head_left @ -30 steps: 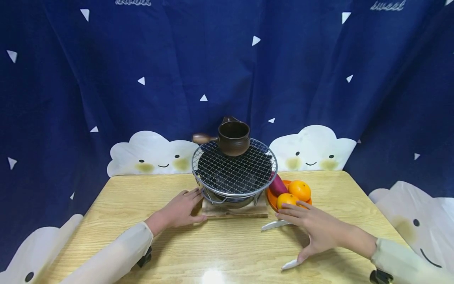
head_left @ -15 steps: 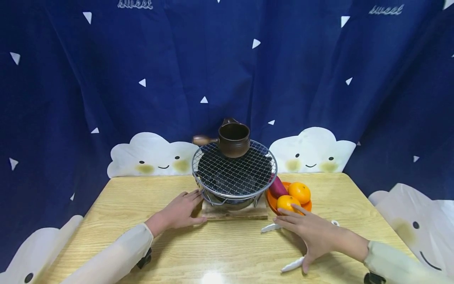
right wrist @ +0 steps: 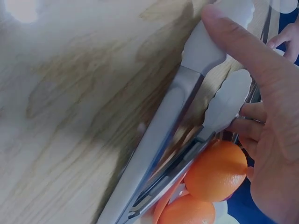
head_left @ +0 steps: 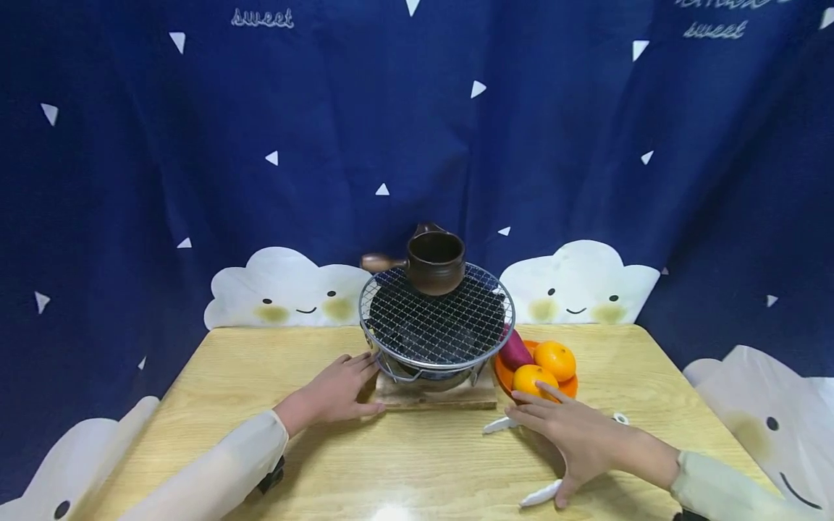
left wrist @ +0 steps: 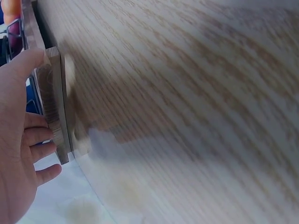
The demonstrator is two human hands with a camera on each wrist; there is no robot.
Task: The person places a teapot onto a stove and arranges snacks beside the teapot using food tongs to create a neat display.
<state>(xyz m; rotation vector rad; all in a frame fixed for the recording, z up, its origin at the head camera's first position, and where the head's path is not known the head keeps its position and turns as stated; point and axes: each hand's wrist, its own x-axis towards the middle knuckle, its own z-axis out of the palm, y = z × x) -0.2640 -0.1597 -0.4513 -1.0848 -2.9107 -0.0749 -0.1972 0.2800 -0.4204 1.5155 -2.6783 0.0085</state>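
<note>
The left hand (head_left: 335,391) reaches forward from the near left, palm down and low, its fingers nearly straight and its thumb apart from them. It touches the left end of the wooden board (head_left: 443,402) (the left wrist view shows the thumb at the front corner, the other fingers along the end) without closing round it. The right hand (head_left: 583,441) comes in from the near right, spread wide over the metal tongs (right wrist: 161,123): thumb by the nearer white tip, fingers by the farther one. The hand is far open; whether the fingers press on the tips I cannot tell.

The tongs lie at the right front of the desk (head_left: 443,463), their arms apart. The farther tip sits just in front of the orange plate (head_left: 568,388), where two orange fruits (head_left: 555,360) and a purple item (head_left: 516,351) crowd together. A strip of desk separates that tip from the board's front edge, and a broad stretch lies between the hands. The round grill (head_left: 417,329) overhangs the board, bearing a brown pot (head_left: 436,277) near its back rim.
</note>
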